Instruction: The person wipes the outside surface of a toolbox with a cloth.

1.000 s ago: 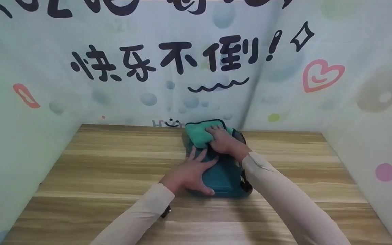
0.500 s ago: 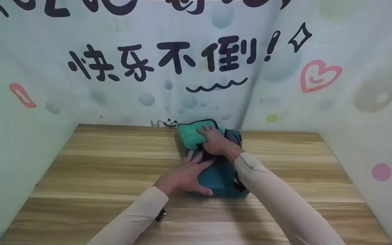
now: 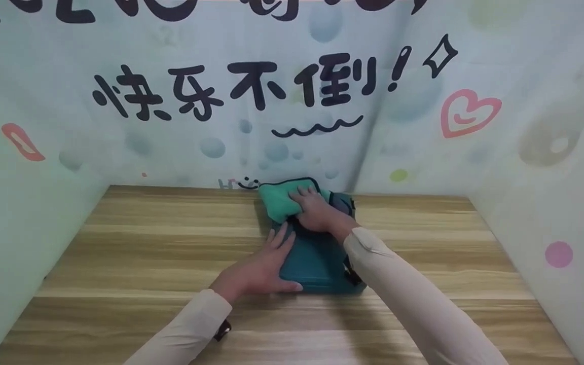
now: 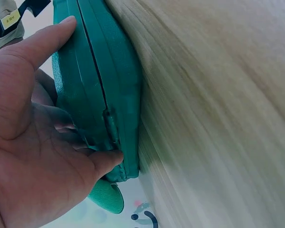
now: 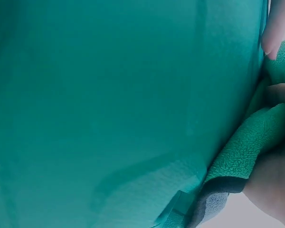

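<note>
Around me on three sides stands a pale printed backdrop (image 3: pixel 292 116) with black lettering, a pink heart at two o'clock and soft coloured dots, and below it spreads the wooden table (image 3: pixel 135 253) with its light and dark grain bands. At twelve o'clock on that table, close to the back wall, lies the teal case (image 3: pixel 317 263), flat on the wood, a hard shell with a seam running along its edge, which my left wrist view shows clearly. My left hand (image 3: pixel 259 268) rests on the case's nine o'clock side, palm down, fingers straight and a little spread, the thumb lying along the near edge, so it presses rather than grasps. My right hand (image 3: pixel 317 213) sits at the far end of the case, its fingers curled over a bunched green cloth (image 3: pixel 279 203) and clamped on it, holding it against the case's top; the right wrist view shows the cloth's fleecy folds and darker hem pinched beside my fingertips (image 5: pixel 280 28) against the smooth teal surface. Both pale sleeves (image 3: pixel 403 294) reach in from six o'clock, the right forearm crossing the case's three o'clock edge.
</note>
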### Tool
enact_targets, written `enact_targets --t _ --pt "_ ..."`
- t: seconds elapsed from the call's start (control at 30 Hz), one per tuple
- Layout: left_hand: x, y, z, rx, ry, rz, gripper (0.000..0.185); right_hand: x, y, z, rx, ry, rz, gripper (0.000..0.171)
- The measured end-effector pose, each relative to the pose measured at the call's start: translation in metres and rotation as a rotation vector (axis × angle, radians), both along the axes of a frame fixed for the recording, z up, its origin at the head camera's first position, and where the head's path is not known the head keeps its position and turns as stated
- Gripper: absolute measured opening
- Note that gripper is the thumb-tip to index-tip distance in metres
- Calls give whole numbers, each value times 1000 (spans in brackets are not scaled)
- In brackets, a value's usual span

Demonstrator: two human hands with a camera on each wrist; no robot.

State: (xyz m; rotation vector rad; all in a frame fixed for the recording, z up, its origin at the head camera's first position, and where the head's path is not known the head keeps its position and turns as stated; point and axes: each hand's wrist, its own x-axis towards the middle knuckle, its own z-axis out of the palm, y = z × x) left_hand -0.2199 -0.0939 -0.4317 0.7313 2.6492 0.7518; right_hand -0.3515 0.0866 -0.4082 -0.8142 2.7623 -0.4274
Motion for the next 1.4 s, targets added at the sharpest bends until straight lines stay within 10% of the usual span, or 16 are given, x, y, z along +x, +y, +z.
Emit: enact_targets --t 0.77,1.4 --pt "1 4 -8 -59 -53 108 126 31 12 2 27 -9 107 58" --pt "9 1 -4 -97 41 40 105 84 31 -7 -83 47 300 64"
